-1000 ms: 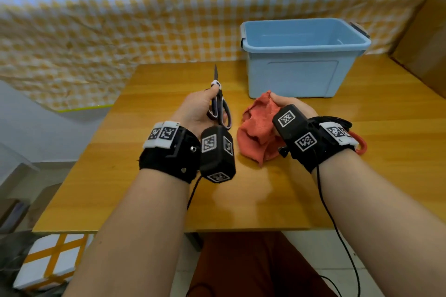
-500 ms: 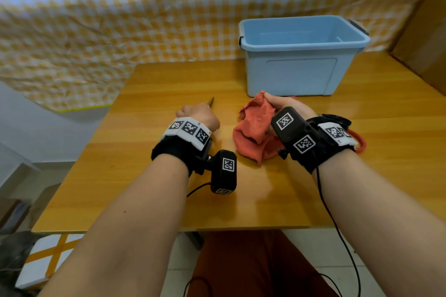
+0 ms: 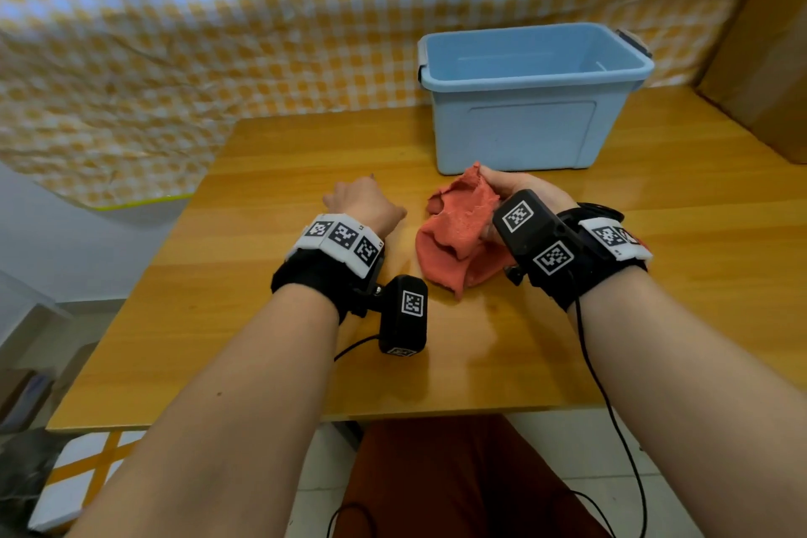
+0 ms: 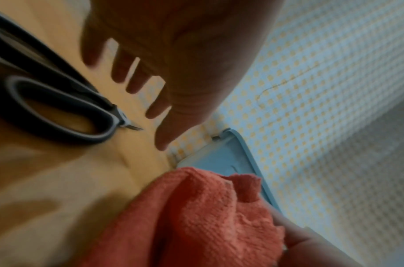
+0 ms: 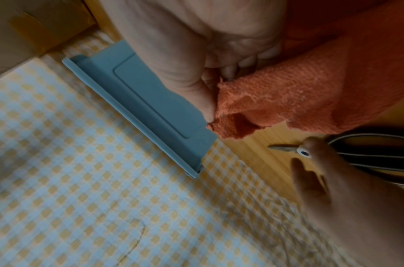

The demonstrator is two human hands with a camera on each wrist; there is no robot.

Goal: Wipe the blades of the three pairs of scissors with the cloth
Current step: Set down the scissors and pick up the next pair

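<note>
A pair of black-handled scissors (image 4: pixel 59 108) lies flat on the wooden table (image 3: pixel 262 319). My left hand (image 4: pixel 139 86) hovers just over it with fingers straight and spread, gripping nothing. In the head view the left hand (image 3: pixel 358 201) hides these scissors. From the right wrist view their blade tip and handles (image 5: pixel 365 153) show beside the left hand. My right hand (image 3: pixel 515 183) grips a bunched orange-red cloth (image 3: pixel 454 240) in front of the bin, thumb and fingers pinching its upper edge (image 5: pixel 219 101). Behind my right wrist a black scissor handle (image 3: pixel 600 210) shows.
A light blue plastic bin (image 3: pixel 524 131) stands at the back of the table, just beyond the cloth. A cardboard box (image 3: pixel 768 57) sits at the right edge. A yellow checked sheet (image 3: pixel 218 35) hangs behind the table.
My left hand lowered the black-handled scissors from upright to flat on the table and let go of them. The right hand kept hold of the cloth in about the same place.
</note>
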